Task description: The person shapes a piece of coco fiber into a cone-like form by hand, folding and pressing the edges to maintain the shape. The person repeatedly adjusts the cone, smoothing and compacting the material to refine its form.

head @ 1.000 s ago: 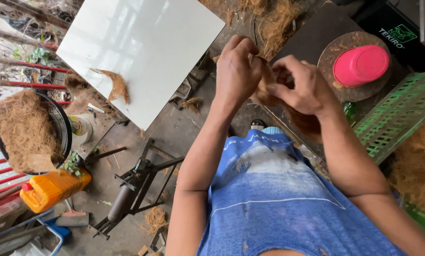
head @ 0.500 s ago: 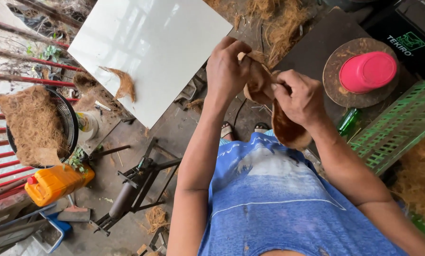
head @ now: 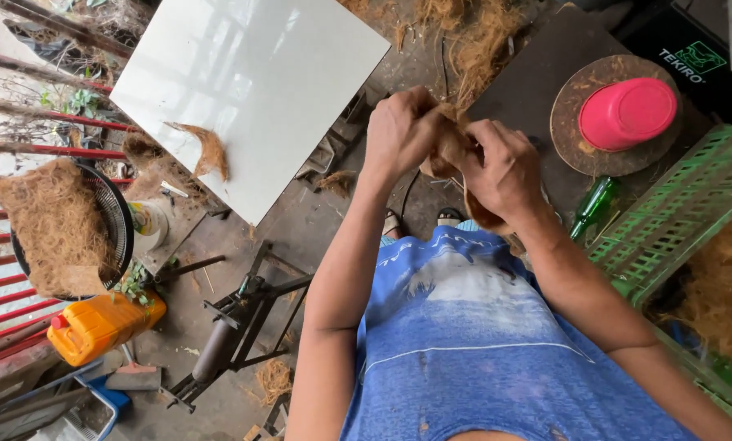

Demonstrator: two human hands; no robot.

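Both hands meet above my lap around a brown piece of coconut husk [head: 482, 214]. My left hand [head: 405, 131] grips its upper end with curled fingers. My right hand [head: 503, 167] clasps the same piece from the right, and a curved strip of husk hangs down below it. Much of the husk is hidden inside the two fists. I wear a blue shirt [head: 480, 343], and sandalled feet show just beneath the hands.
A white board [head: 251, 73] carries a small husk strip [head: 211, 151]. A pink bowl [head: 627, 113] sits on a round brown disc. Right: green bottle [head: 590, 208], green plastic crate [head: 684, 220] with fibre. Left: fibre-filled black basket [head: 60, 224], orange jerrycan [head: 100, 327], metal roller stand [head: 235, 327].
The hands stay together on the husk and have turned it; the hanging strip now sits lower under my right hand. The view has shifted slightly.
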